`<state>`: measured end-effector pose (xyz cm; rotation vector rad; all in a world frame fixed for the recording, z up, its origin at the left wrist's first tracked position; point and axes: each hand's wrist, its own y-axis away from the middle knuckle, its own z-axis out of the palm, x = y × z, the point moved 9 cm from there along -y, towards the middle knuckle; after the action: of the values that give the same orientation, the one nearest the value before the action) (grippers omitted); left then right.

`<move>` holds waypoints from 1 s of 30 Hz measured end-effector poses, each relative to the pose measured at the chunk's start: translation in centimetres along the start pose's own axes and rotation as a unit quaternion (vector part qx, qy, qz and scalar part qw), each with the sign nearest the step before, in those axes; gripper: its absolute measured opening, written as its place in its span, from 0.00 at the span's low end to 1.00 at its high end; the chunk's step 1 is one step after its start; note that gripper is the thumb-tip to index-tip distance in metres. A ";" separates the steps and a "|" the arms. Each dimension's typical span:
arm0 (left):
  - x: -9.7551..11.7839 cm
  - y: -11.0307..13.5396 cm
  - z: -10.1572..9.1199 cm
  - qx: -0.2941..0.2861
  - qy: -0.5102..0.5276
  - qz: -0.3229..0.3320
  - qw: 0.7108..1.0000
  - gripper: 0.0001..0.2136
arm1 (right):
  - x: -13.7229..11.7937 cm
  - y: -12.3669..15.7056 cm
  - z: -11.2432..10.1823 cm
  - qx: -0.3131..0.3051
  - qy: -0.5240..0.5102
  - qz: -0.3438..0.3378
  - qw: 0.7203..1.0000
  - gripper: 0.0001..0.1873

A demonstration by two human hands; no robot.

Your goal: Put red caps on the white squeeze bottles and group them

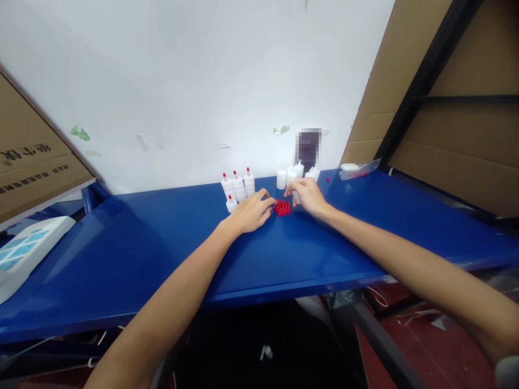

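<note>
Small red caps (281, 208) lie in a tight pile on the blue table, between my two hands. At the left edge of the pile is my left hand (252, 210), its fingers curved and apart, with nothing visible in them. My right hand (308, 195) is closed around a small white squeeze bottle (297, 199), mostly hidden by the fingers, just right of the caps. Behind my left hand stand several white bottles with red tips (238, 186). More white bottles (281, 179) without red tips stand upright behind my right hand.
The blue table (154, 243) runs along a white wall. A dark pixelated object (308, 147) is against the wall. On the right lie a clear plastic bag (360, 169) and one stray red cap (328, 180). A white device (28, 251) and a cardboard box (36, 162) are at left.
</note>
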<state>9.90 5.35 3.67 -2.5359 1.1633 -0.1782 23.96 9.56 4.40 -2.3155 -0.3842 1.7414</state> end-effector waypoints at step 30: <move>-1.2 0.5 0.3 -0.020 0.001 -0.084 0.996 0.17 | -1.3 0.7 1.4 -0.062 -0.009 -0.058 0.996 0.14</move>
<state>8.84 6.03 3.25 -2.6701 0.9624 -0.2015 22.29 8.55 4.92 -2.3117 -0.6344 1.7285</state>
